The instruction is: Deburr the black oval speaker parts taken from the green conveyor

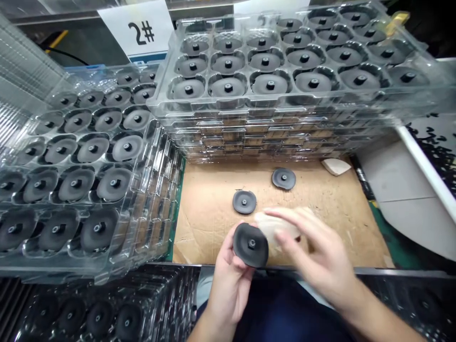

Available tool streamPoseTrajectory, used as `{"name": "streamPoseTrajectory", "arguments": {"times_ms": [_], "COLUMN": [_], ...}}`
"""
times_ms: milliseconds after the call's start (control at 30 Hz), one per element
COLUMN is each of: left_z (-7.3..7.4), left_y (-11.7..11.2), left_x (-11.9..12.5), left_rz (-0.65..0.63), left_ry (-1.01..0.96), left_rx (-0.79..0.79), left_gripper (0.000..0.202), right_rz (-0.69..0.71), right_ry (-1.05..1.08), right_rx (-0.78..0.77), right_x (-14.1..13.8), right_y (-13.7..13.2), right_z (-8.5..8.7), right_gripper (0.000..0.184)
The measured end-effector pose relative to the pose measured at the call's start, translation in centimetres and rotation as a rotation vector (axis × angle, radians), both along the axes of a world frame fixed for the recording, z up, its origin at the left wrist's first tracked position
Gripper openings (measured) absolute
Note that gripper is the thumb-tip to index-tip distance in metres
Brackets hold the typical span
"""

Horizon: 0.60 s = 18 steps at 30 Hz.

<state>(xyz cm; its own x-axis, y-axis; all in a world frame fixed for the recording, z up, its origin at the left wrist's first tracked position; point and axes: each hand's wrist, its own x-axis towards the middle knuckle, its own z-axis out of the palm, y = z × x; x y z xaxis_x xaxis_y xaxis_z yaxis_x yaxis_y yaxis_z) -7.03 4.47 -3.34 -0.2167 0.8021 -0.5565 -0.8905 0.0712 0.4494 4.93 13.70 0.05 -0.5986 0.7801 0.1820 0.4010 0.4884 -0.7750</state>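
My left hand (231, 280) grips a black rounded disc (250, 244) with a small raised stud at its centre, tilted toward me. Close by on the right, my right hand (320, 251) pinches a pale cream wad (274, 228), perhaps cloth; motion blurs it. The wad is at the disc's upper right edge, and I cannot tell whether they touch. Beyond my hands, one similar black disc (244, 202) lies on the brown cardboard (206, 228). Another black disc (284, 178) rests farther back and to the right.
Stacked clear plastic trays (228, 107) holding black discs stand at the back. More tray stacks (142, 209) rise on the left. A pale wedge-shaped piece (336, 166) lies at the cardboard's back right. At right is a white-edged bin (423, 166) near small black parts (432, 137).
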Motion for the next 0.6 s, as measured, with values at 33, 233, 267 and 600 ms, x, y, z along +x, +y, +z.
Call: {"name": "streamPoseTrajectory", "arguments": {"times_ms": [33,233,267,600], "left_z": [0.2,1.2,1.3,1.5], "left_y": [0.1,0.2,0.2,-0.7], "left_x": [0.1,0.5,0.6,0.9], "left_rz": [-0.013,-0.032,-0.040,-0.158], "left_ry": [0.016,0.057,0.061,-0.028], "left_rx": [0.001,-0.005,-0.020,0.088], "left_gripper": [0.056,0.059,0.052,0.056], "right_rz": [0.076,0.298,0.244,0.181], "right_ry": [0.063,0.018,0.030,-0.077], "right_rx": [0.062,-0.041,0.030,0.095], "right_x": [-0.7,-2.3,-2.4,2.7], "right_y": [-0.4,-1.3,-1.2,-2.1], "right_z": [1.1,2.9,2.7,3.9], "right_gripper": [0.027,0.022,0.022,0.025]}}
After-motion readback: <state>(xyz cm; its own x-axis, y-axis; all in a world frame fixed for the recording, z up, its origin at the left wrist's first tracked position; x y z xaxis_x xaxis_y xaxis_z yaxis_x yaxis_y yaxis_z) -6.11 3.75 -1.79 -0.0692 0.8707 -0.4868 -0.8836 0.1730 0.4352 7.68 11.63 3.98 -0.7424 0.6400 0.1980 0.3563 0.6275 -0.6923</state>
